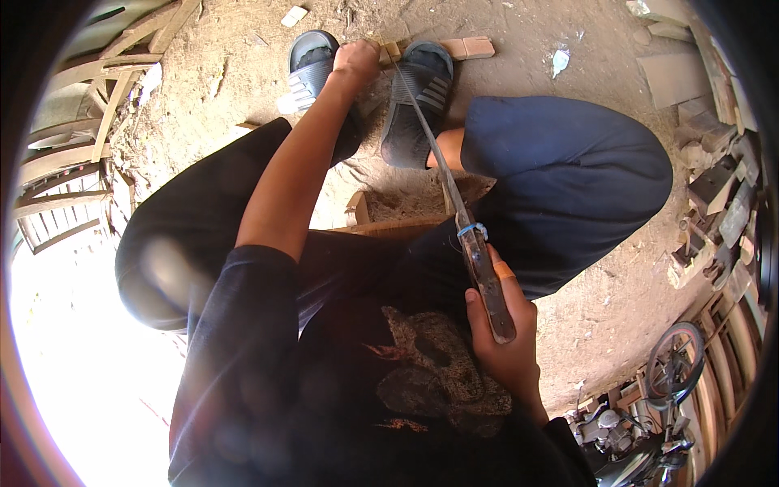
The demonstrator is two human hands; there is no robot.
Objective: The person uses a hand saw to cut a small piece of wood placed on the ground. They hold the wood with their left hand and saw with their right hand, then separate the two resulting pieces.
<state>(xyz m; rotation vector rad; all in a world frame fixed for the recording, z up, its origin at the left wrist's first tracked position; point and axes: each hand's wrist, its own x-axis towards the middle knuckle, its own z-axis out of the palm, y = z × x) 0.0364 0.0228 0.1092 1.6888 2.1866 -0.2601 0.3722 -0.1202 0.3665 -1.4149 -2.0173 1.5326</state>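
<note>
My right hand is wrapped round the wooden handle of a long-bladed tool, with blue string tied where handle and blade meet. An orange band circles one finger. The narrow blade is seen nearly edge-on, so I cannot tell whether it has teeth. Its far end reaches a short strip of wood on the ground between my feet. My left hand is closed at the left end of this strip, and the fingertips are hidden. The toe of my right slide sandal overlaps the strip; my left sandal is beside my left hand.
I sit low, knees spread, with a wooden board partly visible beneath me. Wood offcuts are heaped at the right. A motorcycle stands at lower right. Wooden frames lean at the left. The ground is bare dirt with scraps.
</note>
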